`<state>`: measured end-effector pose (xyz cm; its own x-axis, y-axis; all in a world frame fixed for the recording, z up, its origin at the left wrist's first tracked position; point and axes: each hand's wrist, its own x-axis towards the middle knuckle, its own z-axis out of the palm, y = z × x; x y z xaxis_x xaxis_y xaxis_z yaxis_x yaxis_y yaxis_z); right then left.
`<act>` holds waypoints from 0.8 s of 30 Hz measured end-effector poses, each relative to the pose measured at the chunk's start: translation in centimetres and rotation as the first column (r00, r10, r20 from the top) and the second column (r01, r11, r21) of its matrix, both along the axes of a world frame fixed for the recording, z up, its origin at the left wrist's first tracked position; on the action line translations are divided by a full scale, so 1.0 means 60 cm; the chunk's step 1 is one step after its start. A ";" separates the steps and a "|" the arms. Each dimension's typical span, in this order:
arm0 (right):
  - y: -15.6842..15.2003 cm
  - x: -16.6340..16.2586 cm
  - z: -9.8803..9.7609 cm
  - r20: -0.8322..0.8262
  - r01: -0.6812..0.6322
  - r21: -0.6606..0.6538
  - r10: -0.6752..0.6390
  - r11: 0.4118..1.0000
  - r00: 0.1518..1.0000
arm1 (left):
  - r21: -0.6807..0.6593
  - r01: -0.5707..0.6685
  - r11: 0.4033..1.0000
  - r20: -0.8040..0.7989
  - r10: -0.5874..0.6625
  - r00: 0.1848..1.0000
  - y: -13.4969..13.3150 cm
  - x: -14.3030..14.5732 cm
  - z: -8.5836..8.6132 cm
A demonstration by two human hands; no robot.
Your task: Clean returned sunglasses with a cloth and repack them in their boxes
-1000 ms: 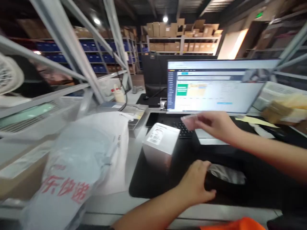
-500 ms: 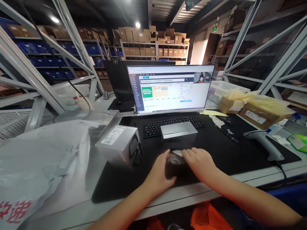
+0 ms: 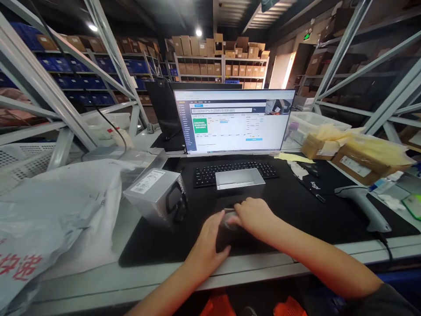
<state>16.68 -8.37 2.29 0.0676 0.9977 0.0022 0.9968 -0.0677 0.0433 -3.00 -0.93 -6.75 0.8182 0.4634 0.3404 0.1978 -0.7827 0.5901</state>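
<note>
Near the front edge of the black desk mat [image 3: 289, 228], a small dark box [image 3: 226, 237] sits between my hands, hard to tell from the mat. My left hand [image 3: 207, 241] is closed round its left side, fingers at the far end and thumb on the near side. With curled fingers, my right hand [image 3: 255, 217] grips at its top far edge; its fingertips are partly hidden. Beyond them a shallow white open box part [image 3: 240, 177] rests over the keyboard [image 3: 205, 175]. To the left stands a grey box [image 3: 156, 197] with a white label and a dark printed picture.
A lit monitor [image 3: 235, 125] stands behind the keyboard. On the right lie a grey barcode scanner [image 3: 365, 206] and brown cartons [image 3: 358, 164] with yellow packing. White plastic bags [image 3: 75, 210] cover the left side. Metal frame bars rise at both sides.
My right hand has moved left over the dark box and its fingers have curled more. The dark box is now more covered. The view has shifted slightly.
</note>
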 end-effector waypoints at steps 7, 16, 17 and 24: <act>-0.068 0.042 -0.015 -0.230 -0.318 0.368 0.417 0.874 0.879 | -0.156 -0.233 0.960 -0.009 0.235 0.972 0.002 -0.046 -0.008; -0.031 0.037 -0.068 -0.223 -0.191 0.263 0.253 0.946 0.942 | -0.331 -0.239 0.913 -0.225 0.170 0.959 0.073 -0.032 -0.015; -0.029 0.040 -0.071 -0.257 -0.196 0.261 0.264 0.945 0.930 | -0.311 -0.249 0.917 -0.231 0.181 0.956 0.077 -0.026 -0.014; -0.041 0.078 -0.065 -0.453 -0.168 0.251 0.269 0.953 0.850 | -0.308 -0.273 0.912 -0.289 0.183 0.940 0.090 0.009 -0.005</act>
